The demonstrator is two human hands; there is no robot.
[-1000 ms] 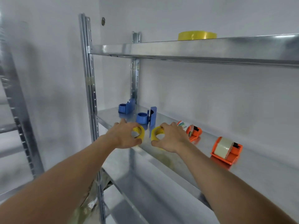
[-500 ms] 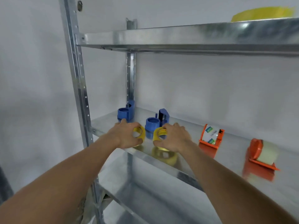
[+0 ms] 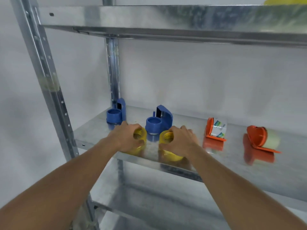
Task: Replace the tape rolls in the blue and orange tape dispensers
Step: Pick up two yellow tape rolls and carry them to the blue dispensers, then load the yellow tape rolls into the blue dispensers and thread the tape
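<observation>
Two blue tape dispensers stand on the middle metal shelf (image 3: 282, 173): one (image 3: 116, 114) at the back left by the upright, one (image 3: 158, 121) nearer the front. My left hand (image 3: 127, 138) grips a yellow tape roll (image 3: 140, 136) at the shelf's front edge. My right hand (image 3: 180, 141) grips a second yellow tape roll (image 3: 167, 138) just right of it. Both rolls sit in front of the nearer blue dispenser. Further right are two orange dispensers: one (image 3: 214, 131) holding a printed white roll, one (image 3: 260, 140) holding a pale roll.
A large yellow tape roll (image 3: 285, 1) lies on the upper shelf at the top right. Perforated steel uprights (image 3: 48, 83) frame the left side. A lower shelf (image 3: 149, 205) runs beneath my arms. The white wall closes the back.
The view has swung closer and to the right. Both hands stay on their yellow rolls at the shelf's front edge.
</observation>
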